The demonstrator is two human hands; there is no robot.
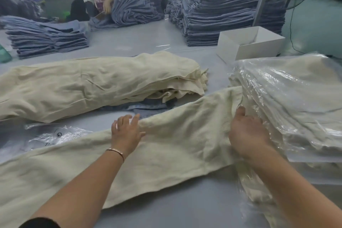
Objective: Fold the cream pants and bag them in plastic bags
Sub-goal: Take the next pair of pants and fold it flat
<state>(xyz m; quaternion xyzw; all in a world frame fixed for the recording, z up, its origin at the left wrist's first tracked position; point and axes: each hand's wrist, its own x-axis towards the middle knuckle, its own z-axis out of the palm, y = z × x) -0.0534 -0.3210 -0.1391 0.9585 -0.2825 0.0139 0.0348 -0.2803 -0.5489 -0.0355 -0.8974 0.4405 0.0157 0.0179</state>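
Cream pants (pixel 166 146) lie stretched flat across the grey table (pixel 185 209), and the left hand (pixel 126 131) presses down on them, fingers spread wide, gripping nothing; the right hand (pixel 247 133) is at the far end beside the stack of bagged pants (pixel 296 102), its fingers curled around the fabric edge

Evenly and softly lit from overhead with barely any shadow, white glare on the bagged stack (pixel 288 102) at right, bowed by wide-angle distortion toward the edges, soft and blurred across the top and far background.
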